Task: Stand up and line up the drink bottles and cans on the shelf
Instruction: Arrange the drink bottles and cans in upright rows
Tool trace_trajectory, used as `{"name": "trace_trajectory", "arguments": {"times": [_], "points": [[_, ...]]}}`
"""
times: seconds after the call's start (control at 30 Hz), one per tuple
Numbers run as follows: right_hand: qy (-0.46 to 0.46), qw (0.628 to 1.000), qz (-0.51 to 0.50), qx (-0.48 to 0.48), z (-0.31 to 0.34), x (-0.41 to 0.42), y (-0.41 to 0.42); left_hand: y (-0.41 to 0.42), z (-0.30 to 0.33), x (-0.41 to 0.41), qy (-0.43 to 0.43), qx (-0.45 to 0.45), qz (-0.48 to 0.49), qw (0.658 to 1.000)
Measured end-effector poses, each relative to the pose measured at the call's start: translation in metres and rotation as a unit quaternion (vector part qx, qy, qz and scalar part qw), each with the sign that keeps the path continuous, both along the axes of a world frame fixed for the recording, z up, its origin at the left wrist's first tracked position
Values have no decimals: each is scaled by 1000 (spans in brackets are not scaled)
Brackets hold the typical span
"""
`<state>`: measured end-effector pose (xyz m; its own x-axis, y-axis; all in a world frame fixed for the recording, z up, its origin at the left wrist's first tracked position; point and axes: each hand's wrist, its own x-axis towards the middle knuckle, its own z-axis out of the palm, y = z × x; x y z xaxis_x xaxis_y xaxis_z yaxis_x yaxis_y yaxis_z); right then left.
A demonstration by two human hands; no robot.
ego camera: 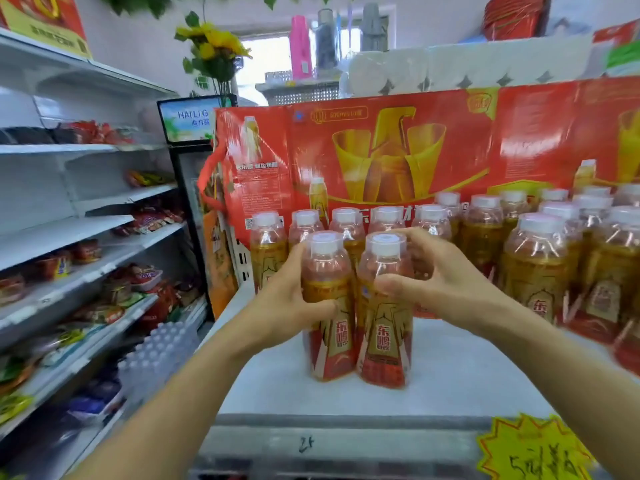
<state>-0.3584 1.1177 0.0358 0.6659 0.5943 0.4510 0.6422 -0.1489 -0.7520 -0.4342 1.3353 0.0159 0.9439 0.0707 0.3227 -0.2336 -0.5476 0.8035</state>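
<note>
Our left hand curled around the left bottle, our right hand gripping the right bottle, both upright, touching, on the white shelf, arms reaching forward.

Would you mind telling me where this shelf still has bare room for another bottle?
Bare white shelf lies right of the two held bottles, before the right-hand bottle cluster, and along the front edge. Behind them, the back row against the red cartons is crowded.

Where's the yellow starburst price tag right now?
Head view, bottom right: the yellow price tag hangs on the shelf's front edge, below the right forearm.
</note>
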Motion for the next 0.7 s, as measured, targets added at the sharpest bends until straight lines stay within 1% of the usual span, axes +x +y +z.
{"name": "trace_trajectory", "arguments": {"times": [0.13,0.2,0.3,0.4,0.5,0.7], "points": [[34,998,48,33,-11,-4,44,45,4,-13,22,-18,14,1000],[52,997,49,23,-26,-9,52,57,1,-18,15,-31,21,999],[55,998,-19,-28,-61,-21,56,59,-26,-22,19,-33,66,997],[81,994,-68,-20,-82,-31,67,58,-61,-20,21,-2,119,993],[93,991,-92,-10,-84,-30,78,68,-71,-17,18,-28,117,993],[109,990,-88,14,-89,-24,99,81,-73,-14,11,-65,111,992]]}}
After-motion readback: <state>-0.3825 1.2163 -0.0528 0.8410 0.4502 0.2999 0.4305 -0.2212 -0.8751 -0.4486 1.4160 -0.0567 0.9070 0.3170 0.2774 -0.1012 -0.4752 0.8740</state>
